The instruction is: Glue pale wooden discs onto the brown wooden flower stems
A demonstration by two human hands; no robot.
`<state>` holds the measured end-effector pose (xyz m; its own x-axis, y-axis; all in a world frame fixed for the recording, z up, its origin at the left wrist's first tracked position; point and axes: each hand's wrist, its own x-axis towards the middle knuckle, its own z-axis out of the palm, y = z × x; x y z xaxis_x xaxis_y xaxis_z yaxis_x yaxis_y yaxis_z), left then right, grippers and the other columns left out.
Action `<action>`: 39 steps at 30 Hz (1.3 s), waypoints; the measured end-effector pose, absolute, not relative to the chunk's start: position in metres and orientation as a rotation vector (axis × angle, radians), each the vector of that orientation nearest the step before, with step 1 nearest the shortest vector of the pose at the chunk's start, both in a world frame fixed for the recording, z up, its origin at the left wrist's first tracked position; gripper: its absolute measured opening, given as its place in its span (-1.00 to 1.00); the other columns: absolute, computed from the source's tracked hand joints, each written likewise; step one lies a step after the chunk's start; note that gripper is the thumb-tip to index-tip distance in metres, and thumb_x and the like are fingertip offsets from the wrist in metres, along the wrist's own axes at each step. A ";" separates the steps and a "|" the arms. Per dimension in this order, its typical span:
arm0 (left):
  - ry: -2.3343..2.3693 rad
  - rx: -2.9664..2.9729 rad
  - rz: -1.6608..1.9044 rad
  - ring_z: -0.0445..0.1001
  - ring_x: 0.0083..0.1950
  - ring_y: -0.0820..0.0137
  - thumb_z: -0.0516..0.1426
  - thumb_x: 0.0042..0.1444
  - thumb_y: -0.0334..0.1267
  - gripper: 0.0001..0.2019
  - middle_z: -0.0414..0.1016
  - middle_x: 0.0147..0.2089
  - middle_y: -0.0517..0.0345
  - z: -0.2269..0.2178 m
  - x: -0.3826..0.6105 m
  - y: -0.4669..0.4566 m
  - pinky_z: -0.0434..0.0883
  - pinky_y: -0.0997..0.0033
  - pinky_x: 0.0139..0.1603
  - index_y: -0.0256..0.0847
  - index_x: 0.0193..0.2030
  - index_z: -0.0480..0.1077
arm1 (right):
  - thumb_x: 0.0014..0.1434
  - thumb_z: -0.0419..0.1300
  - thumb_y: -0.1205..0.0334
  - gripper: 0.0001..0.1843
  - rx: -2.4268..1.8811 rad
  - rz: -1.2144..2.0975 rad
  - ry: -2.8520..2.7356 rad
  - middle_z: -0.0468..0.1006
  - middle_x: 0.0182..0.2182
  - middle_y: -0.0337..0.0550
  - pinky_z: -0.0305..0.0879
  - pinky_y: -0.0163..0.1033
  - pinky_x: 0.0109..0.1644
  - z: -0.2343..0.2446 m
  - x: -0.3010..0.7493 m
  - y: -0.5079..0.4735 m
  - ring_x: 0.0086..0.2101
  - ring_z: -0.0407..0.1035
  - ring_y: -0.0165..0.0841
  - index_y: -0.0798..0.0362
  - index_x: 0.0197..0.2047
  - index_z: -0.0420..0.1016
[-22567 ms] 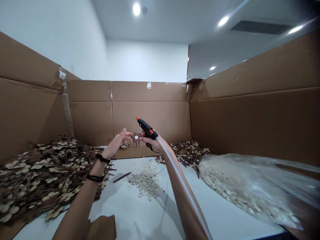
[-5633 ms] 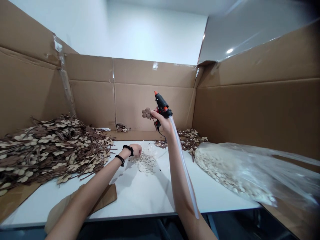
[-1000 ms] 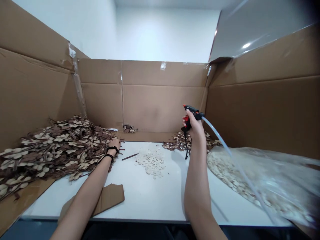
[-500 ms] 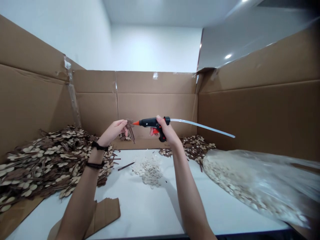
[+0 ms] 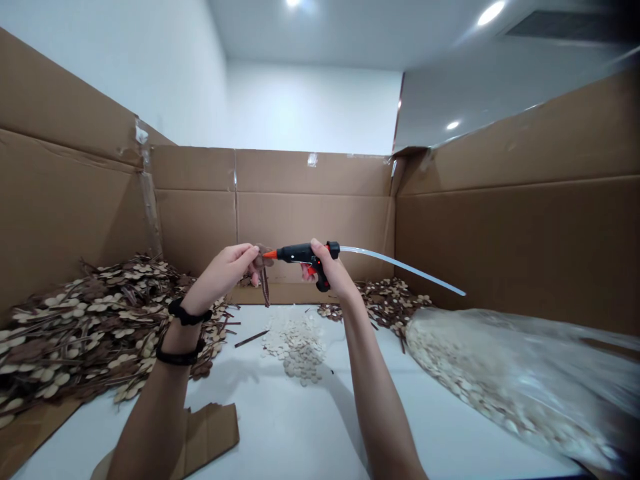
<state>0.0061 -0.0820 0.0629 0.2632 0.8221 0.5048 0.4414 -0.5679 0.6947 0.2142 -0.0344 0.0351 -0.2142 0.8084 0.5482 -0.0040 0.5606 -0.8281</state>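
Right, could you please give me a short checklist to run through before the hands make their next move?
1. Brown flower-shaped piece held: ok, pinched in the left hand.
2. Black glue gun with red-orange parts held: ok, gripped in the right hand.
3. Orange pointed nozzle aimed at the flower: ok; whether it touches, cannot tell.
4. Translucent, flexible glue stick at the gun's rear: ok, a long length sticks out.
5. Glue on the flower: cannot tell, too small and partly hidden.
6. Loose small white round discs to hand: ok, on the white tabletop.
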 end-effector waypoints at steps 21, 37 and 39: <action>1.173 2.133 1.291 0.43 -0.40 0.34 -0.07 0.19 0.01 -0.59 0.45 -0.52 0.10 0.060 0.005 -0.078 0.35 0.37 -0.29 -0.30 -0.28 0.41 | 0.04 -0.01 -0.41 -0.34 -0.800 0.764 -1.617 0.29 -0.71 -0.25 0.11 -0.30 -0.47 0.034 0.216 -0.034 -0.64 0.17 -0.47 0.06 -0.62 0.31; 1.093 2.161 1.082 0.30 -0.48 0.43 -0.08 0.17 -0.01 -0.65 0.45 -0.51 0.12 0.039 0.024 -0.038 0.20 0.46 -0.45 -0.24 -0.39 0.32 | -0.11 0.32 0.05 -0.70 -0.584 1.062 -1.626 0.40 -0.49 -0.24 0.22 -0.32 -0.31 0.030 0.206 -0.020 -0.45 0.26 -0.48 0.09 -0.45 0.40; 1.081 2.154 1.067 0.28 -0.50 0.44 -0.08 0.17 -0.01 -0.64 0.45 -0.51 0.11 0.037 0.026 -0.034 0.17 0.47 -0.47 -0.24 -0.38 0.33 | -0.13 0.32 0.10 -0.73 -0.574 1.089 -1.622 0.40 -0.50 -0.26 0.20 -0.32 -0.31 0.028 0.206 -0.016 -0.46 0.26 -0.49 0.09 -0.45 0.39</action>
<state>0.0256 -0.0340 0.0370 0.3773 0.8246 0.4216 0.4318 -0.5593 0.7076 0.2065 -0.0164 0.0278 -0.3335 0.8030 0.4939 -0.1528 0.4710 -0.8688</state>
